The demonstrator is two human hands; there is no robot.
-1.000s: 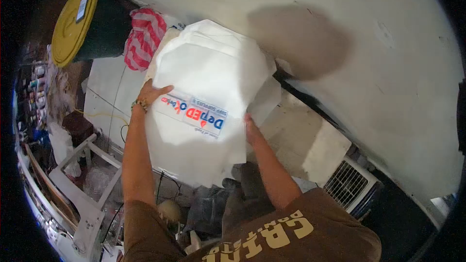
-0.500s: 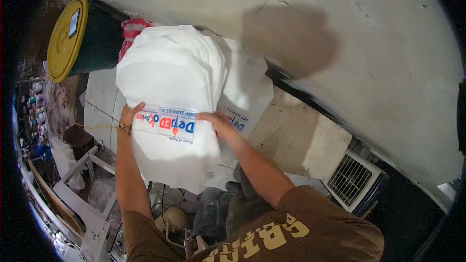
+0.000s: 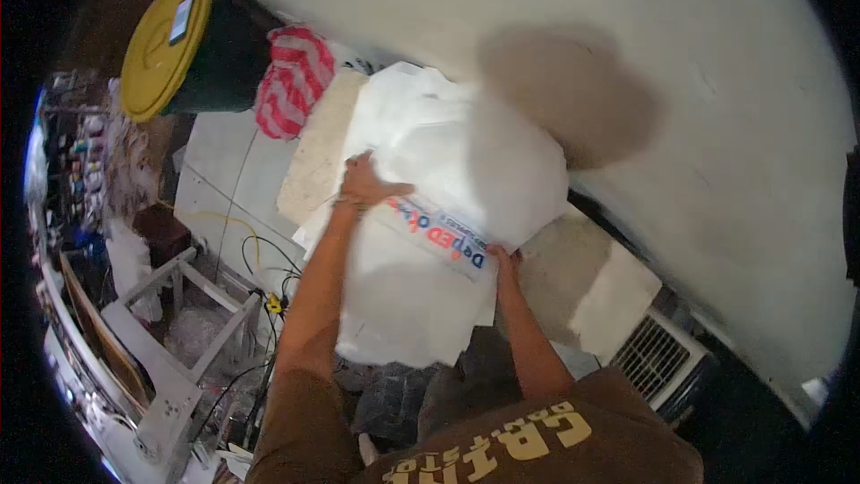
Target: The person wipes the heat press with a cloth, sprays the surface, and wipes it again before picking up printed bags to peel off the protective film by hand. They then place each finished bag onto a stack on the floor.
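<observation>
A thick stack of white printed sheets (image 3: 403, 291), cloth-like and lettered in blue and red, lies over more white sheets (image 3: 408, 94) on the board. My left hand (image 3: 369, 184) rests on the stack's left edge, thumb and fingers spread across the white surface. At the right edge, beside the printed lettering, my right hand (image 3: 506, 262) has its fingers closed around the border of the stack. The undersides of the sheets and some right fingertips are hidden.
A dark bin with a yellow lid (image 3: 166, 49) bears a phone (image 3: 181, 20). Near it sits a red-and-white striped bag (image 3: 294, 81). The wall (image 3: 699, 81) runs behind. A grilled appliance (image 3: 658, 354) stands right, a white metal frame (image 3: 210, 314) and cables left.
Both hands and the printed stack have moved right, onto the other white sheets. The stack has turned clockwise, and my left hand's fingers have spread. The view has shifted too.
</observation>
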